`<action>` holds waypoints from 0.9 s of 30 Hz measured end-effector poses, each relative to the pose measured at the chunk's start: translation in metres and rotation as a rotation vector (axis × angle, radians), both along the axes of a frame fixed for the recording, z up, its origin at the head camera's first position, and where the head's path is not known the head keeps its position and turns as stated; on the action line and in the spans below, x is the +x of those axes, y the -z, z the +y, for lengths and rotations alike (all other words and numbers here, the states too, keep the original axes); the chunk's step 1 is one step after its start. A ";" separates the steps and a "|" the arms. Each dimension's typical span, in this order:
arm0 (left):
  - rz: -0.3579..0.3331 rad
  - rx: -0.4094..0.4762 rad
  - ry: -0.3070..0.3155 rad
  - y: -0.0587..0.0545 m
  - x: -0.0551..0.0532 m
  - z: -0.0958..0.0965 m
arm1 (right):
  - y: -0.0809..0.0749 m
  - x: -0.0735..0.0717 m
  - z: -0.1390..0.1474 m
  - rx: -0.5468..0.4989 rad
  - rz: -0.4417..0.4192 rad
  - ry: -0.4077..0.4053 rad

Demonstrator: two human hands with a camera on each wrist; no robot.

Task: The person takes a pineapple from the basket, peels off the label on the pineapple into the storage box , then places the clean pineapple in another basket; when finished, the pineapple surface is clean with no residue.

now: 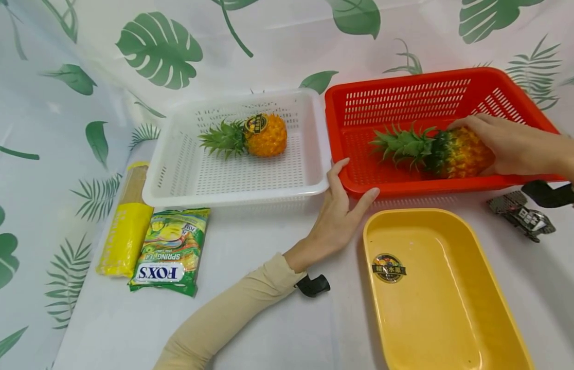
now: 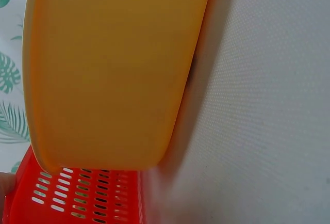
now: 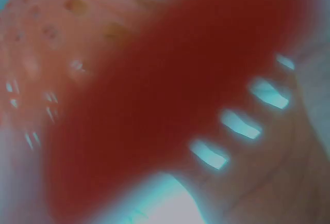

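In the head view, my right hand point(image 1: 514, 144) grips a pineapple point(image 1: 465, 151) by its fruit end inside the red slotted basket point(image 1: 435, 192). The pineapple lies on its side, its green crown pointing left. My left hand point(image 1: 330, 221) touches the basket's near left corner, with one finger along the left rim and the thumb on the front rim. The left wrist view shows a digit at the edge of the red basket point(image 2: 82, 193). A smaller pineapple point(image 1: 270, 136) with a dark label lies in the white basket point(image 1: 231, 198). Blurred red plastic fills much of the right wrist view.
A yellow tub point(image 1: 435, 308) with a round label stands in front of the red basket. On the left lie a green FOX'S candy bag point(image 1: 173, 252) and a long yellow packet point(image 1: 125, 226). A small dark object point(image 1: 520, 216) sits beneath my right wrist. Leaf-print cloth hangs behind.
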State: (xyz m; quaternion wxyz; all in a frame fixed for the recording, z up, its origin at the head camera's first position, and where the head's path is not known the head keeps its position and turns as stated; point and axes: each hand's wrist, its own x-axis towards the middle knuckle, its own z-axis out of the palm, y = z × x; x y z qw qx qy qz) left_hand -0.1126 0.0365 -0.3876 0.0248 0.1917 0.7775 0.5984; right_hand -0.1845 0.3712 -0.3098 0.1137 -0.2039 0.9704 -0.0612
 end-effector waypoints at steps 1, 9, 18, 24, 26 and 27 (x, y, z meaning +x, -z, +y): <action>0.003 0.001 0.000 0.000 0.000 0.000 | -0.001 0.000 0.000 0.010 -0.007 0.004; 0.009 0.008 0.003 0.000 0.000 0.000 | -0.008 -0.001 -0.005 0.046 0.001 -0.006; 0.010 0.004 0.005 0.000 0.000 0.000 | -0.006 -0.005 -0.005 0.065 -0.016 0.019; 0.027 0.007 0.007 0.001 -0.001 0.000 | -0.004 -0.006 -0.005 0.059 -0.018 0.017; 0.034 0.003 0.003 0.001 -0.001 0.000 | -0.005 -0.006 -0.005 0.061 -0.014 0.010; 0.036 0.003 0.001 0.001 -0.001 0.000 | -0.005 -0.006 -0.005 0.062 -0.013 0.005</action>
